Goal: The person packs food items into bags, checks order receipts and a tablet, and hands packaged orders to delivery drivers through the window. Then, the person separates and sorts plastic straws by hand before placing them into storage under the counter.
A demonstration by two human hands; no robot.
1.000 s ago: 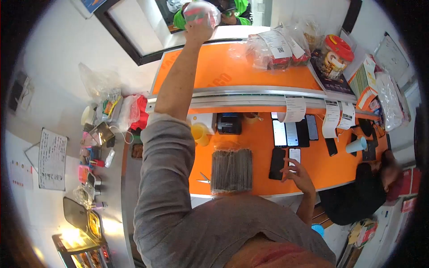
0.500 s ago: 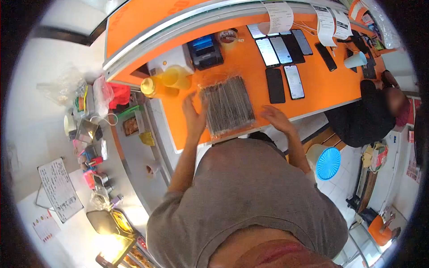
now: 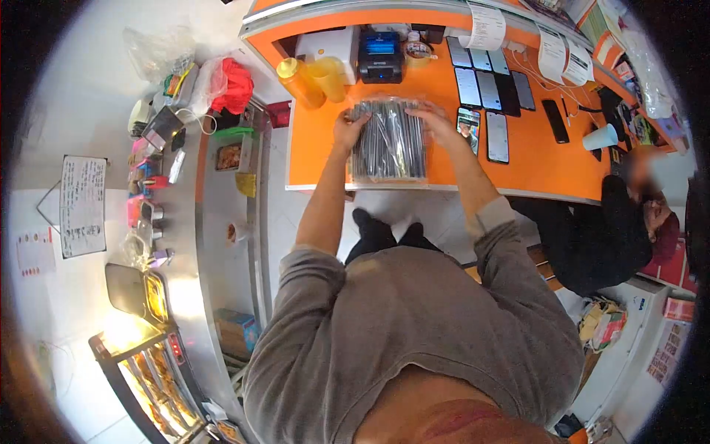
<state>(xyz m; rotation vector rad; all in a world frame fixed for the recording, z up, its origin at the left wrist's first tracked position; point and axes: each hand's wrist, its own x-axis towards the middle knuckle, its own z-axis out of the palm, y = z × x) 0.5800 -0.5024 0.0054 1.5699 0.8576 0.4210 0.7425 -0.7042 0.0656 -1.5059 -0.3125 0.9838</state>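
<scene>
A clear plastic pack of dark, thin sticks that look like drinking straws [image 3: 388, 148] is on the orange counter [image 3: 318, 159], close to its front edge. My left hand [image 3: 349, 130] grips the pack's upper left side, thumb over the plastic. On the opposite upper corner, my right hand [image 3: 435, 122] is closed with its fingers on the wrapping. Parts of the fingers on both hands are hidden at the pack's edges. Just right of my right hand lies a phone with a lit screen [image 3: 468, 127].
Yellow squeeze bottle [image 3: 297, 80], yellow cup [image 3: 327, 78] and black printer [image 3: 381, 59] stand behind the pack. Several phones [image 3: 489, 90] lie to the right. Paper slips [image 3: 486, 28] hang overhead. A person in dark clothes [image 3: 592, 244] is at the right.
Both hands have come from beside the pack onto its upper sides. The pack looks straighter, and a lit phone now shows where a dark one lay. My view has turned and shifted.
</scene>
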